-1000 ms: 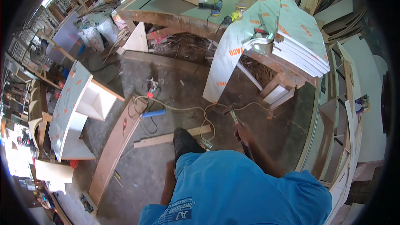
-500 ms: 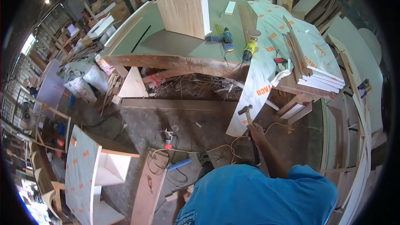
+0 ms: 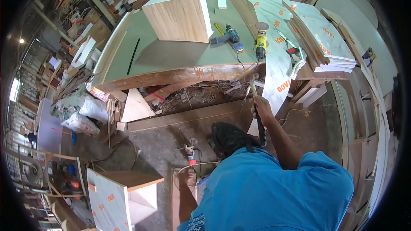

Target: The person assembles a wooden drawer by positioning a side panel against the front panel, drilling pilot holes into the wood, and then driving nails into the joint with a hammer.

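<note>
Blue shirt [image 3: 274, 188] fills the lower centre of the frame. Left hand [image 3: 187, 179] hangs low beside it, near a board on the floor; whether its grip is closed cannot be told. Right hand [image 3: 262, 110], centre right, has its grip clamped on the black handle of a hammer [image 3: 255, 102], head raised toward the front edge of the table [image 3: 180, 75]. Best practice, judged: hold low on the handle, strike squarely, keep clear of the trailing cord. On the table beyond: yellow sander [image 3: 260, 40], blue cordless drill [image 3: 229, 36], plywood box [image 3: 180, 17]. Laminate sheets [image 3: 321, 38] stacked upper right.
</note>
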Motion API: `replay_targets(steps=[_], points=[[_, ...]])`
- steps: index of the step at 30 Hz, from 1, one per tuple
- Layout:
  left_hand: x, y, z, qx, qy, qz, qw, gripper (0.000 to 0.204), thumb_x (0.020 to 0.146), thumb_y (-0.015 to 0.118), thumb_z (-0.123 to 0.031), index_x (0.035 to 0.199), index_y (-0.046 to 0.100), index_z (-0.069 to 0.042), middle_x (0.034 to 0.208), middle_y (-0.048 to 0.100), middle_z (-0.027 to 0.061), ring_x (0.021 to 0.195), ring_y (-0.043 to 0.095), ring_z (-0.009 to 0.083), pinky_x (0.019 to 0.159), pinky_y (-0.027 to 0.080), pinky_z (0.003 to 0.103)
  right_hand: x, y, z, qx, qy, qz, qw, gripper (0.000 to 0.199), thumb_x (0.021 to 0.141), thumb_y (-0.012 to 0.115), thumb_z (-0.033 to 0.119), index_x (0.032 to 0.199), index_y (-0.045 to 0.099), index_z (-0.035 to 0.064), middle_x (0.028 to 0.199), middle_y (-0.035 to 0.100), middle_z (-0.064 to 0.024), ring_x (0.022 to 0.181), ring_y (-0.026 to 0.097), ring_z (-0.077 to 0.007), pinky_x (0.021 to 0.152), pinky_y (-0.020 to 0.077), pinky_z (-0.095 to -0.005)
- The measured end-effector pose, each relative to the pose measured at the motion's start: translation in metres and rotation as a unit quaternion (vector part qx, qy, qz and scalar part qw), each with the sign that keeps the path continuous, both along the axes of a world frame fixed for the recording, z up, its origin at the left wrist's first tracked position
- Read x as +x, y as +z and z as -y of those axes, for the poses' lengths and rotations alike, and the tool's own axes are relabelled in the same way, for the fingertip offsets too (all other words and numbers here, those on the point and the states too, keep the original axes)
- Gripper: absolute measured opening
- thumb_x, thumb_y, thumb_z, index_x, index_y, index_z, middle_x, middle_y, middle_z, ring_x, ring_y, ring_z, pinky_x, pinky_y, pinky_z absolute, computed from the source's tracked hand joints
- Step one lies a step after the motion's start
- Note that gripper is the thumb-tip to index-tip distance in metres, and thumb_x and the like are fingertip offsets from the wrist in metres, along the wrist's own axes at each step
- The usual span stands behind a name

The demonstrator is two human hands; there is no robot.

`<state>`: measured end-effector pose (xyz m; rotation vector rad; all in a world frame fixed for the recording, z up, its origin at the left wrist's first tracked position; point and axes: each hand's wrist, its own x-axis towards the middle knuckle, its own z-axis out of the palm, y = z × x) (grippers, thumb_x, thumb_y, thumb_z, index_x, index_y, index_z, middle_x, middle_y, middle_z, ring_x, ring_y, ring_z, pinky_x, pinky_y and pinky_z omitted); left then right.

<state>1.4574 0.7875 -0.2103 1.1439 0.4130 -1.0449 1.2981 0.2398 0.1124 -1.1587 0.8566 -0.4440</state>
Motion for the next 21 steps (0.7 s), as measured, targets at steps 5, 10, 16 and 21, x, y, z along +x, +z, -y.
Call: replay_targets(steps=[5,10,16,21], points=[[0.032,0.075,0.106,0.230,-0.188,0.141,0.944,0.031,0.093,0.063,-0.032,0.098,0.071,-0.002,0.079,0.069,0.0049,0.066,0.064,0.0159,0.058,0.051,0.033,0.060,-0.009,0.040,-0.011,-0.044,0.027,0.999,0.036,0.103,0.046,0.040,0.088,0.056,0.0087,0.058,0.050,-0.0001,0.043,0.046,-0.0102,0.039,0.0380,-0.0257],[0.204,0.183,0.199,0.238,-0.086,0.307,0.917,0.029,0.089,0.067,-0.029,0.084,0.068,0.000,0.072,0.062,0.0050,0.065,0.057,0.0128,0.057,0.044,0.030,0.176,0.005,0.086,0.027,-0.112,0.048,0.992,0.038,0.103,0.043,0.044,0.085,0.051,0.0114,0.057,0.044,0.0028,0.042,0.040,-0.0094,0.040,0.0339,-0.0264],[0.438,0.343,0.355,0.194,-0.124,0.615,0.754,0.037,0.095,0.064,-0.035,0.096,0.066,0.002,0.079,0.063,0.0053,0.074,0.053,0.0099,0.068,0.045,0.028,0.312,0.022,0.143,0.049,-0.172,0.134,0.975,0.042,0.102,0.045,0.047,0.086,0.051,0.0087,0.058,0.042,0.0021,0.042,0.039,-0.0098,0.039,0.0330,-0.0268],[0.506,0.480,0.492,0.092,-0.166,0.686,0.703,0.037,0.095,0.065,-0.033,0.102,0.067,0.004,0.082,0.061,0.0018,0.078,0.055,0.0106,0.074,0.045,0.026,0.367,0.053,0.173,0.056,-0.202,0.138,0.968,0.043,0.103,0.045,0.048,0.088,0.051,0.0076,0.058,0.041,0.0020,0.041,0.039,-0.0105,0.040,0.0354,-0.0268]])
